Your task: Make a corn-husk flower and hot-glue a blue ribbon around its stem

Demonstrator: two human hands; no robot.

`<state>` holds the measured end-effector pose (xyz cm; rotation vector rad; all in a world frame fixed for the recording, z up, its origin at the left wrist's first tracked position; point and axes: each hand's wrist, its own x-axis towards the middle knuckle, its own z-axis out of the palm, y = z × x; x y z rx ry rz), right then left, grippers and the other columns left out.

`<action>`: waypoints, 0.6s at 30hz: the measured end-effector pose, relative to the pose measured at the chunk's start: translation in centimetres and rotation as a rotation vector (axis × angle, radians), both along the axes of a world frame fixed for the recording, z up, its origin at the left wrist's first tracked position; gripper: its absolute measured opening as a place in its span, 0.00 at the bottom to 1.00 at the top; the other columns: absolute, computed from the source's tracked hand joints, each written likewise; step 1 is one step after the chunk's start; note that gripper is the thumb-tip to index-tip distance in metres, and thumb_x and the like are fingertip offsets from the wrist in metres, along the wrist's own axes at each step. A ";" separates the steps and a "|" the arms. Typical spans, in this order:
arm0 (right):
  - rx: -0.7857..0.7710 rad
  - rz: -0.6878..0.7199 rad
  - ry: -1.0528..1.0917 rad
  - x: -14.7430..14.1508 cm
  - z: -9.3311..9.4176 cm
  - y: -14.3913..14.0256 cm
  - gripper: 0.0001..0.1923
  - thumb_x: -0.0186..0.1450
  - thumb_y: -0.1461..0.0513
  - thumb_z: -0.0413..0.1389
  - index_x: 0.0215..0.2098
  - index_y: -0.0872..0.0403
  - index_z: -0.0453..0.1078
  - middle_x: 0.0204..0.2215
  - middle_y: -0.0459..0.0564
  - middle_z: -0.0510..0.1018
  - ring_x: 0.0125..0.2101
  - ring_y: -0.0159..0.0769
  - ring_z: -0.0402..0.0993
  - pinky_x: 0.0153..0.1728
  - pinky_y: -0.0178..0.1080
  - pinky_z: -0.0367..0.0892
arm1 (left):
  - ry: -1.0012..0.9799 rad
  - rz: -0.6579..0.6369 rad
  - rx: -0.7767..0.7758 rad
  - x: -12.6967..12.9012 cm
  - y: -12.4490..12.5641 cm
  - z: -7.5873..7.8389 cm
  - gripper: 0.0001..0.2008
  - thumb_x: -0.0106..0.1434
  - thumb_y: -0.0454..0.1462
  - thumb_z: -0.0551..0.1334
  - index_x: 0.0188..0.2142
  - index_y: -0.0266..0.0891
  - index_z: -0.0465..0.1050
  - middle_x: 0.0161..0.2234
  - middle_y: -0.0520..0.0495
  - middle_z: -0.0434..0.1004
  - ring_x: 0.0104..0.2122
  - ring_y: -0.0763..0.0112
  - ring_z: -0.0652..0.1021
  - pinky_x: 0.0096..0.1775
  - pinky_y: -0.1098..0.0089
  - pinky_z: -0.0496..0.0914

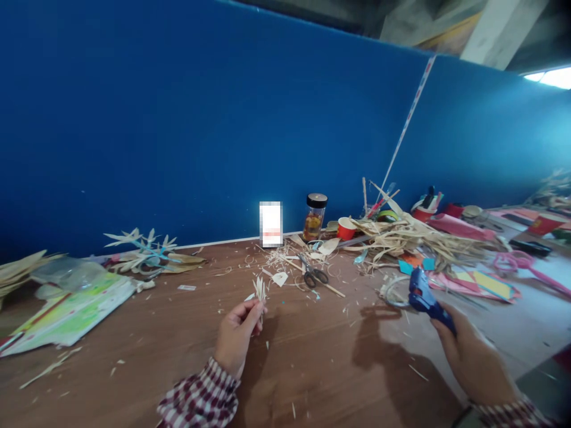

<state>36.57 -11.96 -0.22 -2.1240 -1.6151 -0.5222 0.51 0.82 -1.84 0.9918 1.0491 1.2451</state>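
Note:
My left hand (239,329) pinches a small bundle of pale, pointed husk pieces (259,289) upright between thumb and fingers, above the brown table. Over on the right, my right hand (475,356) is wrapped round the handle of a blue glue gun (423,295). Its nozzle end is raised, beside a loop of pale cord (395,292). Black-handled scissors (313,274) lie beyond my left hand among thin shavings and cut husk scraps (280,279).
A jar with a black lid (315,217) and a red paper cup (345,229) stand by the blue partition (200,131). Dried husks (401,241) pile up at the right. At the left are a husk flower (149,246) and a green-yellow painted sheet (84,309). Pink scissors (517,261) lie far right.

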 end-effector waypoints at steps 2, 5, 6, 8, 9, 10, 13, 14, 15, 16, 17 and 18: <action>0.055 -0.016 -0.021 0.0 0.4 0.2 0.18 0.62 0.56 0.42 0.50 0.50 0.53 0.38 0.58 0.72 0.35 0.50 0.73 0.31 0.46 0.68 | -0.003 -0.001 0.001 0.0 0.0 0.0 0.11 0.49 0.41 0.64 0.29 0.35 0.74 0.21 0.52 0.71 0.16 0.82 0.63 0.19 0.78 0.58; 0.092 -0.016 -0.031 -0.3 1.2 0.6 0.19 0.62 0.56 0.42 0.50 0.52 0.53 0.40 0.60 0.71 0.37 0.50 0.72 0.33 0.46 0.68 | 0.013 0.006 -0.002 0.1 0.0 0.2 0.12 0.48 0.42 0.64 0.29 0.34 0.74 0.21 0.51 0.71 0.16 0.81 0.63 0.19 0.77 0.58; 0.102 -0.010 -0.036 -0.4 1.6 0.7 0.19 0.62 0.57 0.42 0.51 0.52 0.53 0.40 0.60 0.71 0.38 0.50 0.72 0.34 0.46 0.67 | 0.021 0.009 -0.004 0.1 -0.1 0.3 0.13 0.48 0.42 0.64 0.29 0.34 0.74 0.21 0.51 0.71 0.16 0.81 0.63 0.19 0.77 0.58; 0.134 -0.001 -0.048 -0.7 2.3 0.9 0.19 0.62 0.57 0.42 0.51 0.53 0.53 0.42 0.60 0.70 0.40 0.50 0.71 0.35 0.45 0.67 | 0.033 0.009 -0.006 0.1 -0.1 0.4 0.13 0.48 0.43 0.63 0.29 0.34 0.74 0.22 0.51 0.71 0.17 0.81 0.63 0.19 0.76 0.58; 0.154 -0.001 -0.049 -0.9 2.6 1.1 0.20 0.62 0.57 0.43 0.52 0.53 0.53 0.43 0.60 0.70 0.40 0.49 0.70 0.36 0.45 0.67 | 0.038 0.007 -0.007 0.1 -0.1 0.4 0.13 0.48 0.42 0.63 0.29 0.34 0.74 0.22 0.51 0.71 0.17 0.81 0.63 0.20 0.76 0.58; 0.165 0.001 -0.045 -1.1 2.9 1.2 0.20 0.62 0.57 0.43 0.52 0.53 0.54 0.43 0.60 0.70 0.41 0.49 0.70 0.36 0.44 0.67 | 0.043 0.006 -0.009 0.1 -0.1 0.4 0.13 0.48 0.42 0.64 0.29 0.35 0.74 0.22 0.51 0.71 0.17 0.80 0.63 0.20 0.76 0.58; 0.186 0.007 -0.018 -1.9 3.7 1.7 0.20 0.62 0.58 0.44 0.52 0.55 0.54 0.44 0.60 0.70 0.42 0.48 0.69 0.37 0.43 0.66 | 0.054 0.010 -0.014 0.2 -0.1 0.5 0.13 0.47 0.43 0.64 0.29 0.35 0.74 0.22 0.51 0.71 0.17 0.80 0.64 0.20 0.76 0.58; 0.199 0.011 -0.009 -2.2 3.9 1.9 0.20 0.63 0.58 0.43 0.52 0.55 0.54 0.45 0.60 0.69 0.42 0.47 0.69 0.37 0.43 0.66 | 0.055 0.011 -0.012 0.2 -0.2 0.5 0.14 0.47 0.43 0.64 0.29 0.34 0.74 0.22 0.51 0.71 0.17 0.80 0.63 0.20 0.76 0.58; 0.201 0.025 -0.005 -2.5 4.1 2.1 0.20 0.63 0.57 0.43 0.52 0.56 0.55 0.45 0.60 0.69 0.42 0.47 0.69 0.38 0.43 0.66 | 0.055 0.009 -0.009 0.2 -0.2 0.4 0.14 0.47 0.43 0.64 0.29 0.34 0.74 0.22 0.51 0.71 0.17 0.80 0.63 0.20 0.76 0.58; 0.189 0.050 -0.001 -2.7 4.3 2.2 0.20 0.63 0.57 0.42 0.52 0.56 0.55 0.45 0.60 0.70 0.42 0.47 0.69 0.37 0.43 0.66 | 0.055 0.006 -0.003 0.2 -0.2 0.4 0.14 0.47 0.43 0.64 0.29 0.34 0.74 0.22 0.50 0.71 0.17 0.80 0.63 0.20 0.76 0.58; 0.169 0.080 0.000 -2.8 4.5 2.3 0.20 0.63 0.57 0.42 0.51 0.56 0.56 0.44 0.60 0.70 0.41 0.47 0.70 0.37 0.43 0.66 | 0.056 0.007 0.004 0.2 -0.2 0.4 0.14 0.47 0.43 0.64 0.29 0.34 0.74 0.22 0.50 0.71 0.17 0.80 0.63 0.20 0.76 0.58; 0.167 0.095 0.005 -2.9 4.7 2.4 0.20 0.63 0.57 0.41 0.51 0.57 0.56 0.42 0.59 0.71 0.40 0.47 0.70 0.36 0.44 0.66 | 0.059 0.010 0.012 0.2 -0.1 0.3 0.14 0.47 0.43 0.64 0.29 0.34 0.74 0.22 0.50 0.71 0.17 0.80 0.63 0.20 0.76 0.59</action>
